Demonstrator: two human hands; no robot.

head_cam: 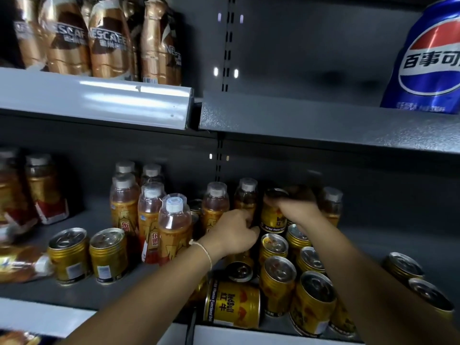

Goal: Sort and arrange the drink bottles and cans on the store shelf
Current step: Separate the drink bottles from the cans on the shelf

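Note:
On the lower shelf stand several gold Red Bull cans and several orange energy-drink bottles. My right hand grips the top of a raised gold Red Bull can, held above the can cluster. My left hand reaches in beside that can, fingers curled against its lower left side and in front of a bottle. One can lies on its side at the shelf front. Two more cans stand upright at left.
Nescafé bottles fill the upper left shelf; a blue Pepsi can stands on the upper right shelf. Two tilted cans sit at the far right. Darker bottles and a fallen one are at the far left.

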